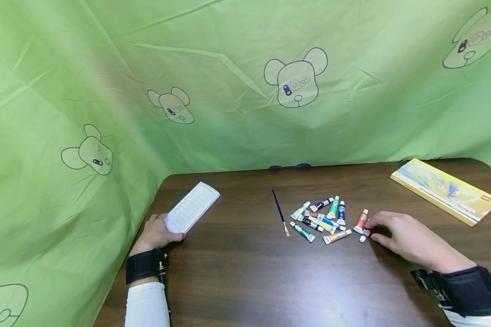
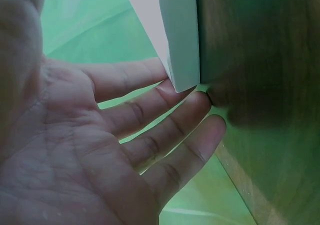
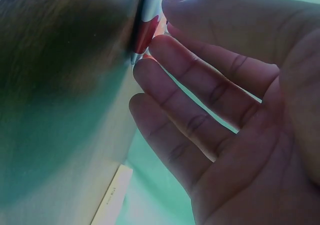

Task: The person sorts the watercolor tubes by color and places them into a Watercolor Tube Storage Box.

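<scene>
At the left of the table, my left hand [image 1: 157,234] holds the near end of a flat white ridged case [image 1: 194,206], with thumb and fingers at opposite sides. In the left wrist view, the fingertips [image 2: 202,102] touch the case's corner [image 2: 181,45]. On the right, my right hand [image 1: 409,238] pinches a dark red paint tube [image 1: 365,235] that lies on the table. The right wrist view shows this tube [image 3: 147,32] beside the thumb and fingertips. A lighter red paint tube [image 1: 361,221] lies right beside it, just left of the hand.
Several paint tubes [image 1: 321,220] lie in a loose cluster mid-table. A blue-handled paintbrush [image 1: 279,209] lies left of them. At the back right is a flat yellow box [image 1: 446,190] with a printed cover. Green cloth [image 1: 229,136] hangs behind the brown table [image 1: 245,281].
</scene>
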Demonstrator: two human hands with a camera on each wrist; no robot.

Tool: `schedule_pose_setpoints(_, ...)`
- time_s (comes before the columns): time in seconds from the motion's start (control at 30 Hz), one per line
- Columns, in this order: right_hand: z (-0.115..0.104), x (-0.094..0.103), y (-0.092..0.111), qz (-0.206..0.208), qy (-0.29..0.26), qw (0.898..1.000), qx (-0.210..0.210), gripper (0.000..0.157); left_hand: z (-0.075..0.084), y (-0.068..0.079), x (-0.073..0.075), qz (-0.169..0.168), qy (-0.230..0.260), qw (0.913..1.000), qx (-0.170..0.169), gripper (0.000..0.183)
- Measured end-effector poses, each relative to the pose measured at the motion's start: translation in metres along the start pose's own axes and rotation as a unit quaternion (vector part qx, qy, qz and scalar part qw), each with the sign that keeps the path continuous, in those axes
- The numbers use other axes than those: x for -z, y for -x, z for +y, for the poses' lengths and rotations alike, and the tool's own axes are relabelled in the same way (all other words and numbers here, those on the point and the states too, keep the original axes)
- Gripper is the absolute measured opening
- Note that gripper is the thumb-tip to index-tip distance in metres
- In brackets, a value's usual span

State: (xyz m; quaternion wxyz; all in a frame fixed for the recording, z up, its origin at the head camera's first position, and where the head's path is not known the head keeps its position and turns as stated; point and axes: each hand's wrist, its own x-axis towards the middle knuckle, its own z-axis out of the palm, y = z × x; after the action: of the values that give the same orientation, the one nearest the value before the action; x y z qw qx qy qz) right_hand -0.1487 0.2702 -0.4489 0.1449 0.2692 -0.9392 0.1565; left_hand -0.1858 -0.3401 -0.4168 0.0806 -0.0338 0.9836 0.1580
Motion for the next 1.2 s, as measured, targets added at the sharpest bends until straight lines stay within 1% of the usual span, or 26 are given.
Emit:
schedule_pose_setpoints(0.17,0.000,-0.001,0.000,0.011,0.003,1.000,0.009,0.029,0.000,0.000,-0.001,0.003,-0.005,1.0000,-0.008,0.085)
schedule_pose_setpoints(0.3,-0.002,0.000,0.000,-0.003,0.003,1.000,0.001,0.028,0.001,0.000,0.000,-0.004,-0.005,1.0000,-0.004,0.085)
schedule_pose_setpoints(0.4,-0.004,0.001,0.000,-0.023,0.003,1.000,-0.012,0.025,0.002,0.001,0.002,-0.012,-0.012,0.9999,-0.002,0.087)
schedule_pose_setpoints(0.53,-0.007,0.003,0.001,-0.035,0.003,0.999,-0.028,0.022,0.004,0.002,0.006,-0.020,-0.029,0.9993,-0.012,0.089)
schedule_pose_setpoints(0.67,-0.009,0.005,-0.001,-0.042,0.002,0.998,-0.040,0.018,0.004,0.004,0.010,-0.022,-0.041,0.9985,-0.028,0.086)
schedule_pose_setpoints(0.83,-0.010,0.004,-0.002,-0.038,0.003,0.999,-0.038,0.018,0.000,0.005,0.008,-0.025,-0.039,0.9984,-0.034,0.086)
schedule_pose_setpoints(1.0,-0.009,0.001,-0.001,-0.027,-0.007,0.999,-0.039,0.024,-0.001,0.005,0.007,-0.027,-0.045,0.9979,-0.039,0.086)
schedule_pose_setpoints(1.07,-0.009,0.000,-0.001,-0.025,-0.013,0.999,-0.038,0.026,0.000,0.006,0.008,-0.033,-0.045,0.9977,-0.039,0.088)
schedule_pose_setpoints(1.2,-0.010,0.000,-0.003,-0.026,-0.024,0.999,-0.040,0.025,0.002,0.007,0.012,-0.049,-0.033,0.9972,-0.046,0.090)
